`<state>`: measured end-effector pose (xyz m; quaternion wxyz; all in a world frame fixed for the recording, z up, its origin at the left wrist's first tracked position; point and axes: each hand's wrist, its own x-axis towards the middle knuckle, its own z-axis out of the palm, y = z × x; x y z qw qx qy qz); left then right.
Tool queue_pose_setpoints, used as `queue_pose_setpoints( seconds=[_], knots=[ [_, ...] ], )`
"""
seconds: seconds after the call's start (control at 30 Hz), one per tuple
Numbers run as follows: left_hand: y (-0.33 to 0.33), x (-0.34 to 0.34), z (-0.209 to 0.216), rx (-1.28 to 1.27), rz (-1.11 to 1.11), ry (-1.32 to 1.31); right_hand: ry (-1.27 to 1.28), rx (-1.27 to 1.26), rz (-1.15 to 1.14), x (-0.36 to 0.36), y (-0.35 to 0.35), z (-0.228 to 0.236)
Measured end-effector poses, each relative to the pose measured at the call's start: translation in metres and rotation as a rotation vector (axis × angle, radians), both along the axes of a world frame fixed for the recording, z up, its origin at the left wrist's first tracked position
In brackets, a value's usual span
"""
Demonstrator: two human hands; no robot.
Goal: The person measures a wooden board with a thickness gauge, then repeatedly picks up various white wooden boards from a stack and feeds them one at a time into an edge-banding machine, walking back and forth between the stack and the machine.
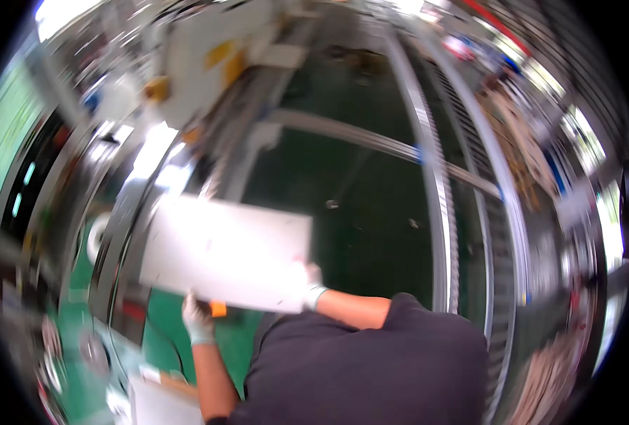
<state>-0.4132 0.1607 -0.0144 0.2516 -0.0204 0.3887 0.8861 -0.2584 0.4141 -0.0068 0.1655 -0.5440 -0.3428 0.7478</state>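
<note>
A flat white rectangular panel (222,248) is held out in front of me, over the green floor. At its near edge, toward the left, my gloved left hand (198,320) grips it from below. My right hand (313,282), also in a pale glove, is closed on the panel's right edge close to the near corner. Both hands are somewhat blurred, and part of their fingers is hidden by the panel. A small orange patch (218,309) shows just under the near edge, beside my left hand.
Metal rails and a roller conveyor (470,163) run along the right, joined by a crossbar (350,133). A pale machine with yellow parts (212,60) stands far left. White box-like stock (160,402) lies at lower left, near a dark cable (176,350).
</note>
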Motion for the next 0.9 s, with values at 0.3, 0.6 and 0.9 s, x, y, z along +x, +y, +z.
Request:
queue_pose_setpoints(
  seconds=[0.3, 0.6, 0.9],
  knots=[
    [0.044, -0.046, 0.040, -0.782, -0.030, 0.051, 0.262, 0.034, 0.071, -0.073, 0.023, 0.019],
    [0.042, -0.150, 0.041, -1.082, 0.015, 0.190, 0.158, -0.069, 0.008, -0.145, 0.062, 0.028],
    [0.173, -0.179, 0.060, -0.730, -0.079, 0.003, 0.161, -0.067, -0.100, -0.170, 0.143, 0.021]
  ],
)
